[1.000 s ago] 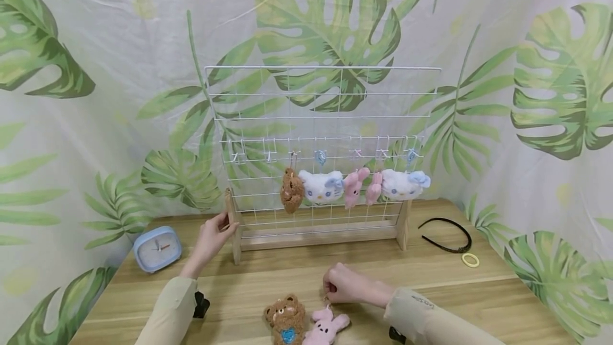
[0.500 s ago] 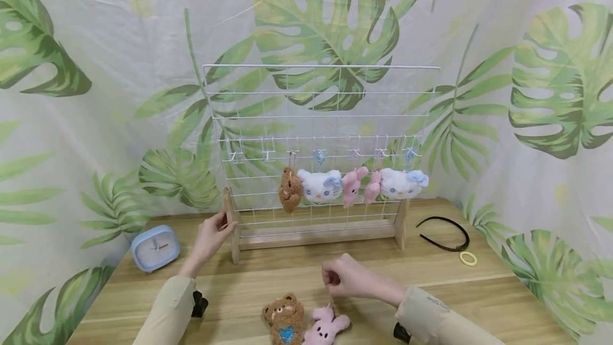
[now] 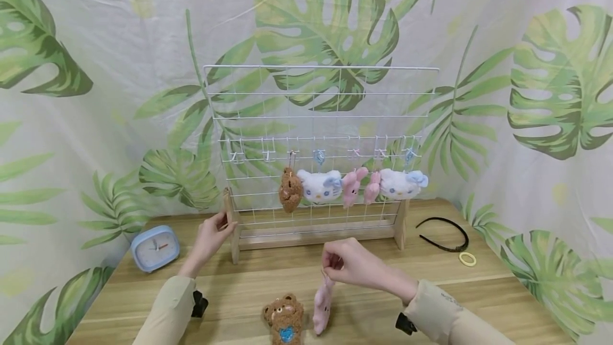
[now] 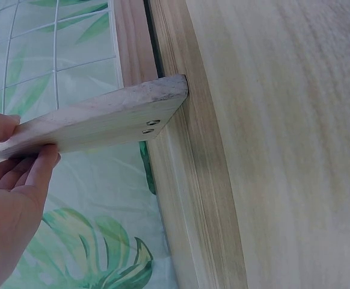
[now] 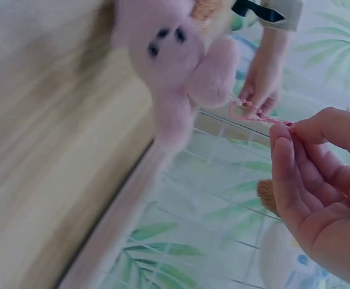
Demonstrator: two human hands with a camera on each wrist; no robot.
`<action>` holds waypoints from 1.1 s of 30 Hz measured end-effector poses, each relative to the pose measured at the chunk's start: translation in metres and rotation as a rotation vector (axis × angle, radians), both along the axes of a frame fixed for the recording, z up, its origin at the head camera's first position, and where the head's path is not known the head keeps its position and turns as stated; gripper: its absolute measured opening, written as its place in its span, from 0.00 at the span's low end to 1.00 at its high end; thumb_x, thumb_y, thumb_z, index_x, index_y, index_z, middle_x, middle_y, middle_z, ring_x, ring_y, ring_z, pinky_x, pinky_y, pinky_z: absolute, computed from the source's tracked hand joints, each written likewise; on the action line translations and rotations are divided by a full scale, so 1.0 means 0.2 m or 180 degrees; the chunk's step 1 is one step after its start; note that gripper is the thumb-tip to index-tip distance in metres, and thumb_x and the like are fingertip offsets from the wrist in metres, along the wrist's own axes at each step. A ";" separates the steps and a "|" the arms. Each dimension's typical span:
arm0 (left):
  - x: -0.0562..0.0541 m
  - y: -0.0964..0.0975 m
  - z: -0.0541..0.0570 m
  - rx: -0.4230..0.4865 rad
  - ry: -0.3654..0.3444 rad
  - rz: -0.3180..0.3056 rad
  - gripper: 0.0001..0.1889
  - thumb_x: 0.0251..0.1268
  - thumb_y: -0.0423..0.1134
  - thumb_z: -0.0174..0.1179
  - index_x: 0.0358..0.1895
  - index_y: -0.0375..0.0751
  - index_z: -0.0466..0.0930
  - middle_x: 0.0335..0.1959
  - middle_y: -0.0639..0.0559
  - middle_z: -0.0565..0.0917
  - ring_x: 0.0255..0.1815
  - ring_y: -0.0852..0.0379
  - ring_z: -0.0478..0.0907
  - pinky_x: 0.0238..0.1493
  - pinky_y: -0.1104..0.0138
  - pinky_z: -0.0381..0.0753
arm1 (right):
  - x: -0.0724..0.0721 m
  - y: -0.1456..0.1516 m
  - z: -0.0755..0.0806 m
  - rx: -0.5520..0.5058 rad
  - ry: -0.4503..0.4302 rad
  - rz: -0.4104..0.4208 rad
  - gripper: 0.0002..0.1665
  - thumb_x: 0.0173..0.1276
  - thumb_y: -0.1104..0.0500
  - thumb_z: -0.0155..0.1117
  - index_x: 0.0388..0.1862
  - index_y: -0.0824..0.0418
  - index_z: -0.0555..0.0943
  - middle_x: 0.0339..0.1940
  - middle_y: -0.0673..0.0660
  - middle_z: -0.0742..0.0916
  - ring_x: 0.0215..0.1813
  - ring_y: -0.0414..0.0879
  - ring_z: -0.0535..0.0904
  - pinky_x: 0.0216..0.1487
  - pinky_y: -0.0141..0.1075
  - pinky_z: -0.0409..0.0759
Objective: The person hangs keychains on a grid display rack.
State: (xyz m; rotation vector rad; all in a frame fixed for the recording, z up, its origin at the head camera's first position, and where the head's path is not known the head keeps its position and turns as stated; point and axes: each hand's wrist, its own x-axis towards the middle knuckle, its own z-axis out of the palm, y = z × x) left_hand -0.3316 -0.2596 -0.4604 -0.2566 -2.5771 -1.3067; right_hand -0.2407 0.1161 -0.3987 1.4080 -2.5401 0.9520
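My left hand (image 3: pixel 213 238) grips the left wooden leg (image 4: pixel 97 117) of a white wire grid rack (image 3: pixel 325 93), thumb on one face and fingers on the other. With thumb and forefinger my right hand (image 3: pixel 351 262) pinches the pink cord (image 5: pixel 262 119) of a plush bunny keychain (image 3: pixel 323 305), which hangs below the fingers in front of the rack. The bunny's face and ears (image 5: pixel 214 72) show in the right wrist view. Beside it on the table lies a brown plush bear (image 3: pixel 286 318) with a blue patch on its belly.
From the rack's hooks hang another brown bear (image 3: pixel 290 190), two white cat plushes (image 3: pixel 320 187) and two pink bunnies (image 3: pixel 353 188). Two hooks (image 3: pixel 269 156) at the left carry nothing. A blue clock (image 3: pixel 155 248) stands left; a black headband (image 3: pixel 442 219) and yellow ring (image 3: pixel 467 259) lie right.
My right hand has risen toward the rack, lifting the pink bunny by its cord from beside the bear, so it now hangs and has turned sideways. The left hand stays on the leg.
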 end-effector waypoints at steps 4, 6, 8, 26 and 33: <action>0.00 0.00 0.01 0.0005 -0.0014 0.0010 0.22 0.73 0.36 0.57 0.63 0.24 0.73 0.59 0.26 0.79 0.63 0.34 0.78 0.60 0.53 0.82 | -0.01 -0.01 0.07 -0.0126 0.0030 -0.0060 0.08 0.61 0.72 0.66 0.30 0.60 0.80 0.27 0.53 0.87 0.28 0.29 0.79 0.30 0.20 0.82; 0.00 0.00 0.01 0.0000 -0.0030 0.0008 0.22 0.74 0.36 0.57 0.64 0.23 0.72 0.60 0.26 0.79 0.63 0.34 0.77 0.60 0.52 0.82 | -0.02 -0.02 0.10 -0.0170 0.0061 -0.0120 0.08 0.61 0.72 0.66 0.30 0.61 0.80 0.26 0.53 0.87 0.28 0.29 0.79 0.29 0.20 0.82; 0.00 0.00 0.01 -0.0019 -0.0040 0.0002 0.23 0.74 0.37 0.57 0.64 0.23 0.71 0.60 0.25 0.78 0.63 0.33 0.77 0.60 0.52 0.82 | -0.03 -0.03 0.14 -0.0222 0.0114 -0.0157 0.08 0.60 0.72 0.66 0.30 0.61 0.80 0.27 0.53 0.87 0.27 0.30 0.78 0.29 0.21 0.82; 0.00 -0.01 -0.01 0.0068 -0.0050 0.0013 0.23 0.73 0.37 0.57 0.64 0.25 0.73 0.60 0.27 0.79 0.63 0.35 0.77 0.60 0.52 0.82 | -0.27 -0.34 0.67 -0.0457 0.0622 -0.0076 0.05 0.63 0.71 0.65 0.32 0.63 0.80 0.30 0.56 0.88 0.33 0.40 0.84 0.38 0.22 0.85; 0.00 0.00 -0.01 0.0062 -0.0008 0.0006 0.24 0.73 0.36 0.57 0.65 0.24 0.71 0.60 0.26 0.78 0.63 0.33 0.77 0.60 0.52 0.82 | -0.37 -0.47 0.80 -0.0243 0.0918 -0.0117 0.05 0.66 0.71 0.62 0.32 0.63 0.80 0.31 0.56 0.88 0.34 0.41 0.85 0.37 0.21 0.83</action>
